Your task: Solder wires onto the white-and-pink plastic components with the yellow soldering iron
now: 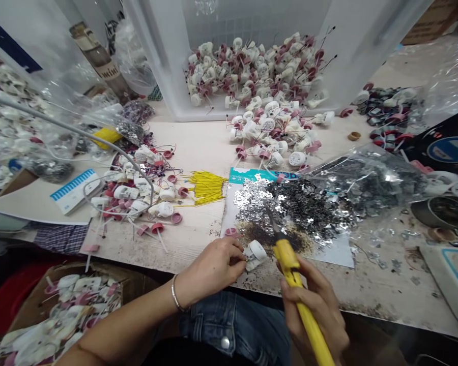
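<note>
My left hand [223, 262] pinches a small white plastic part [256, 254] with a round head, close to the table's front edge. In my right hand [315, 305] is a yellow-handled soldering iron [290, 262], its dark tip pointing up and away over a heap of small shiny metal pieces [255, 195]. Darker metal pieces [305, 203] lie beside them on a white and teal sheet [244, 175]. A pink cap [231, 232] sits just beyond my left fingers. The tip is apart from the white part.
A translucent bin [164, 86] stands at the back, with many white and pink parts [252, 66] inside and spilling out. Yellow wires [208, 187] lie mid-table. A grey cable [99, 140] loops over parts at left. A cardboard box [133, 292] of parts stands below left.
</note>
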The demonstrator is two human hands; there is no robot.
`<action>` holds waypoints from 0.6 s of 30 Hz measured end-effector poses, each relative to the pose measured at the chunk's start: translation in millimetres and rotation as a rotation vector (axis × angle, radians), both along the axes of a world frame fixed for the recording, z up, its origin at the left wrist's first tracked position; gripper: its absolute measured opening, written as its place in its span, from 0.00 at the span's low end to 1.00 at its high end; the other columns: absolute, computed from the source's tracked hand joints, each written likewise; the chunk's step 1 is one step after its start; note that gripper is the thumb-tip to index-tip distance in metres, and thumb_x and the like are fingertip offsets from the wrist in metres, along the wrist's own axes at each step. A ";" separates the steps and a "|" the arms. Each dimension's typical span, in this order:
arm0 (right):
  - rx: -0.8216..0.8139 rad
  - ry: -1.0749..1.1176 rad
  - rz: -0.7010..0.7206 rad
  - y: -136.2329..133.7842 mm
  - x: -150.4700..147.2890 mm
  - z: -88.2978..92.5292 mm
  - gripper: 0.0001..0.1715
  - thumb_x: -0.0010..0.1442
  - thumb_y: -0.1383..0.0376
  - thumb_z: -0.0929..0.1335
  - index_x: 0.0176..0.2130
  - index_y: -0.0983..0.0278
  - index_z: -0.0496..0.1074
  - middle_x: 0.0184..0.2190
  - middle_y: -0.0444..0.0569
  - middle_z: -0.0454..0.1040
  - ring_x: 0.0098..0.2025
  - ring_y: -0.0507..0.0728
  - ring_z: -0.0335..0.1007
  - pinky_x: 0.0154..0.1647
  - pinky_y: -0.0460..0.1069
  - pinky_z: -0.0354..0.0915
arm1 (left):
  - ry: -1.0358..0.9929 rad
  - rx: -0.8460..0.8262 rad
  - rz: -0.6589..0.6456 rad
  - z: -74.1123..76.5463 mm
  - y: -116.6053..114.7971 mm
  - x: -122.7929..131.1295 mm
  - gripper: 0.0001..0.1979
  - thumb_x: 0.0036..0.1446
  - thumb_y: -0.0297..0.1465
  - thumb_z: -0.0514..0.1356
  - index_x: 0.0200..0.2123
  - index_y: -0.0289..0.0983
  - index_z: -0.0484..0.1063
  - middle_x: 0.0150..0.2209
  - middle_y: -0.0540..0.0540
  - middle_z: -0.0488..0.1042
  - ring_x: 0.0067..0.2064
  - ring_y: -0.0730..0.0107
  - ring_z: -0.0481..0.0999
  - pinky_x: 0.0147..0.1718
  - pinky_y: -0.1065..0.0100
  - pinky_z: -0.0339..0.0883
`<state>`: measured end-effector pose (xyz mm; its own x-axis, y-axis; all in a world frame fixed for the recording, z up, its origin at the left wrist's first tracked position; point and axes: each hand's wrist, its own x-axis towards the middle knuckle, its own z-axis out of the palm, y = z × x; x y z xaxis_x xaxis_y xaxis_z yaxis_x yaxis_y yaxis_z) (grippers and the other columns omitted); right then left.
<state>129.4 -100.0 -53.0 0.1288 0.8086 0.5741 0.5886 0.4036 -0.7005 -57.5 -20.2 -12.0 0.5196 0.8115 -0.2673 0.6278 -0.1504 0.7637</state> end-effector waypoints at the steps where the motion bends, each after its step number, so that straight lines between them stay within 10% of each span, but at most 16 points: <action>1: 0.065 0.026 -0.003 11.4 -9.1 -5.0 0.11 0.53 0.78 0.70 0.32 0.63 0.70 0.56 0.49 0.68 0.49 0.57 0.75 0.39 0.46 0.77 | -0.003 0.003 -0.009 -0.5 -0.3 -0.7 0.10 0.55 0.20 0.58 0.24 0.35 0.75 0.35 0.46 0.78 0.37 0.68 0.76 0.40 0.69 0.69; 6: 0.061 -0.018 0.054 33.6 -30.8 -16.7 0.11 0.52 0.77 0.70 0.32 0.62 0.72 0.53 0.46 0.67 0.46 0.54 0.75 0.38 0.45 0.77 | 0.065 0.115 0.015 2.2 -7.1 -3.7 0.06 0.54 0.33 0.65 0.33 0.35 0.76 0.39 0.43 0.78 0.43 0.59 0.75 0.44 0.61 0.67; 11: -0.011 0.157 0.067 22.0 -31.2 -4.9 0.13 0.51 0.77 0.72 0.27 0.64 0.65 0.51 0.48 0.65 0.48 0.54 0.73 0.41 0.47 0.76 | 0.123 0.240 -0.051 18.1 -14.7 -11.8 0.27 0.49 0.37 0.67 0.52 0.34 0.69 0.44 0.39 0.78 0.50 0.52 0.72 0.56 0.47 0.55; 18: -0.009 0.214 -0.033 36.1 -32.3 -9.9 0.12 0.53 0.71 0.73 0.27 0.63 0.66 0.46 0.47 0.68 0.44 0.51 0.74 0.37 0.45 0.74 | 0.586 -0.158 0.233 80.0 -40.5 -135.9 0.15 0.54 0.37 0.59 0.44 0.40 0.76 0.33 0.48 0.79 0.34 0.63 0.76 0.36 0.67 0.67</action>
<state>97.1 -63.9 -62.9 0.2734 0.8069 0.5236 0.4392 0.3795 -0.8143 -193.4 -60.8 68.0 0.0660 0.8132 -0.5782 0.9498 0.1264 0.2862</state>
